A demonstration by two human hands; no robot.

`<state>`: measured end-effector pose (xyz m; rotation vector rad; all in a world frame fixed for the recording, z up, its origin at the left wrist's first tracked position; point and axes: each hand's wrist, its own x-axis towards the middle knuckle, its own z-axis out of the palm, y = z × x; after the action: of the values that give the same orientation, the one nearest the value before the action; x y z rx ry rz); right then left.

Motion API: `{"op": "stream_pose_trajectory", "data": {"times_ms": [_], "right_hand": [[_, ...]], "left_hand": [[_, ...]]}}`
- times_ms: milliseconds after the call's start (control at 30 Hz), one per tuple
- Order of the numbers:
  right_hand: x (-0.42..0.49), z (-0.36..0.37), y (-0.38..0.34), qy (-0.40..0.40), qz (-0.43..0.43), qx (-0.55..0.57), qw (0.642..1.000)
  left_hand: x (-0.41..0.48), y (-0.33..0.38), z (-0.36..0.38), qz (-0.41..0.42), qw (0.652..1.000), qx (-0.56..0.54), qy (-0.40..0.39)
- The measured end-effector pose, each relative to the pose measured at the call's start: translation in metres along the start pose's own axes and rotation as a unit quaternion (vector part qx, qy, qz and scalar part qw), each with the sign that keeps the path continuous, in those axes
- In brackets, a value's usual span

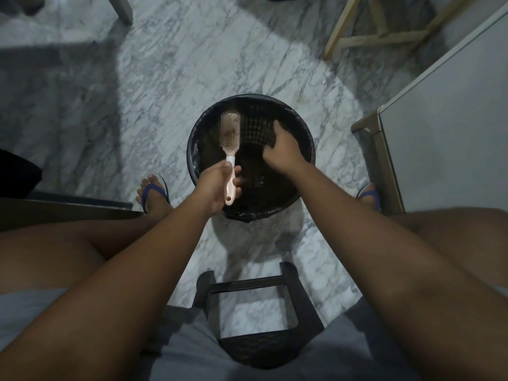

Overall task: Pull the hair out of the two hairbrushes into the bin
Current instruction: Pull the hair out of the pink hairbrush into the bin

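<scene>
A round bin [192, 149] with a black liner stands on the marble floor [165, 78] in the middle of the frame, between the person's feet, each in a blue flip-flop [154, 193].

The left hand [217, 185] is curled round the handle of a pink brush [230, 133], thumb on the handle's right side. It holds the brush over the left part of the bin's opening, head pointing toward the top of the frame and bristles facing up. A mat of brownish hair [229, 130] sits among the bristles.

Just right of the pink brush, also over the bin, is a dark brush [254, 130]. It is blurred and shows mainly as a grid of pale bristle tips against the black inside of the bin.

The right hand [283, 152] is over the right part of the opening, back of the hand up, fingers curled downward at the dark brush's right edge. The blur hides whether those fingers grip the brush or only touch it.

The bottom of the bin is too dark to make out.

At the lower centre is a dark stool [261, 339], with the person's grey shorts on either side of it. A pale cabinet [453, 105] fills the right edge, and a wooden frame [379, 37] lies at the upper right.
</scene>
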<state>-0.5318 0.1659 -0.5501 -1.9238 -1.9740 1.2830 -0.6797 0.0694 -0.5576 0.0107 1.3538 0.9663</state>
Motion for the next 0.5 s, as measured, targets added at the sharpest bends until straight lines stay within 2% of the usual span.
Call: {"op": "stream_pose_trajectory", "data": {"times_ms": [67,167,267,367,500], "right_hand": [[0.0,0.001,-0.009,0.069,-0.03,0.111,0.991],[0.005,0.003,-0.02,0.087,-0.037,0.203,0.975],[0.009,0.004,-0.02,0.112,-0.062,0.199,0.971],[0.015,0.001,-0.017,0.187,-0.072,0.18,0.963],[0.018,-0.009,-0.021,0.232,-0.086,0.193,0.95]], "left_hand": [[-0.001,-0.001,-0.001,-0.009,1.0,0.006,-0.022],[-0.006,-0.004,0.001,-0.018,0.998,0.019,-0.058],[-0.01,-0.005,0.002,-0.018,0.996,0.029,-0.086],[-0.011,-0.006,-0.001,-0.023,0.993,0.039,-0.106],[-0.011,-0.01,-0.002,-0.026,0.994,0.044,-0.1]]}}
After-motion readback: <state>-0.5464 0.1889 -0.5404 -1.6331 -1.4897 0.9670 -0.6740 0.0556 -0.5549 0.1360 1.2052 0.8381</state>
